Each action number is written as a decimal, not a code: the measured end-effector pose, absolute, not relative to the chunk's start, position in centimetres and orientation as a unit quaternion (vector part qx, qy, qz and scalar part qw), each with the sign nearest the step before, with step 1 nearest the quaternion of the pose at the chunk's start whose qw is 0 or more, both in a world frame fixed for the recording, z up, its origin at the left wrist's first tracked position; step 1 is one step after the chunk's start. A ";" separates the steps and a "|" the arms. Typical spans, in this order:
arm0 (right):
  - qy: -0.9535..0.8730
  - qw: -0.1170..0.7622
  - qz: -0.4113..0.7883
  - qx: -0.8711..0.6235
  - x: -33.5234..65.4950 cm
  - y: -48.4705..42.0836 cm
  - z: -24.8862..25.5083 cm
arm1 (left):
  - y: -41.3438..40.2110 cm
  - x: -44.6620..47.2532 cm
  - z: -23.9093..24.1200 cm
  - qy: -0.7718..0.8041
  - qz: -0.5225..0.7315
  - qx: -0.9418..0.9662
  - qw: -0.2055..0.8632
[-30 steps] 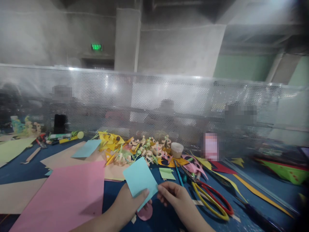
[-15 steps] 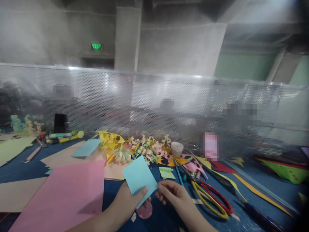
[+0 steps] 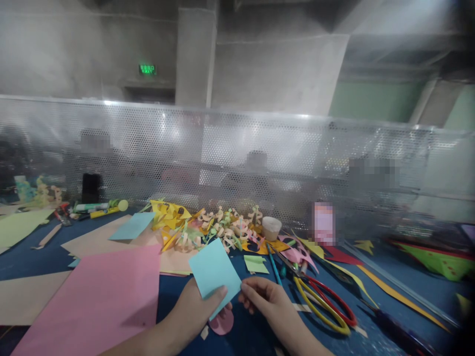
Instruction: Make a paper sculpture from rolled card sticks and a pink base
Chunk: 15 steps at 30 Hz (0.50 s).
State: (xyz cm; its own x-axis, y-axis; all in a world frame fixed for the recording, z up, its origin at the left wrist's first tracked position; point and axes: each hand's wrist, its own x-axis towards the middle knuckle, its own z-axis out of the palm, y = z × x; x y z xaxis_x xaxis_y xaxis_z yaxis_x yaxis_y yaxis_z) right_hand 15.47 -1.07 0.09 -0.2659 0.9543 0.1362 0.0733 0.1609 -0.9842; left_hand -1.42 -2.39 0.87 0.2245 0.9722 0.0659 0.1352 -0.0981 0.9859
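From where I stand, the left hand (image 3: 191, 306) grips the light-blue paper (image 3: 215, 269) under its thumb, above the dark-blue tabletop (image 3: 167, 291); the right hand (image 3: 272, 304) pinches its right corner, so an uneven tug between them could crease or tear it

- The person's left hand (image 3: 196, 304) is bare, with a fairly slim, straight thumb and a smooth, rounded back; of its other fingers I can see little more than the tips.
- Behind it the wrist is bare as well, narrow where it runs into the left forearm (image 3: 159, 338).
- The right hand (image 3: 270, 299) is bare too, slender in the fingers, the knuckles plainly marked.
- The right forearm (image 3: 297, 329) looks smooth, uncovered as far as I can see it, tapering toward the wrist.
- The nails are too blurred to make out.
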 end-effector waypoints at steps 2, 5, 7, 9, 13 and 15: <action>-0.624 0.440 0.495 -0.415 15.5 -1.0 -0.1 | -2.4 -1.4 0.8 0.461 0.419 0.615 0.483; -0.623 0.440 0.497 -0.415 15.5 -0.9 -0.3 | -2.3 -1.5 0.8 0.462 0.420 0.626 0.467; -0.617 0.442 0.500 -0.418 15.5 -0.9 -0.2 | -2.2 -1.5 0.7 0.455 0.426 0.636 0.455; -0.612 0.444 0.502 -0.421 15.5 -0.9 -0.1 | -2.2 -1.5 0.7 0.453 0.425 0.640 0.452; -0.603 0.446 0.506 -0.425 15.5 -0.9 0.1 | -2.3 -1.5 0.8 0.470 0.407 0.631 0.464; -0.598 0.447 0.510 -0.428 15.5 -0.9 0.1 | -2.3 -1.5 0.9 0.467 0.408 0.633 0.462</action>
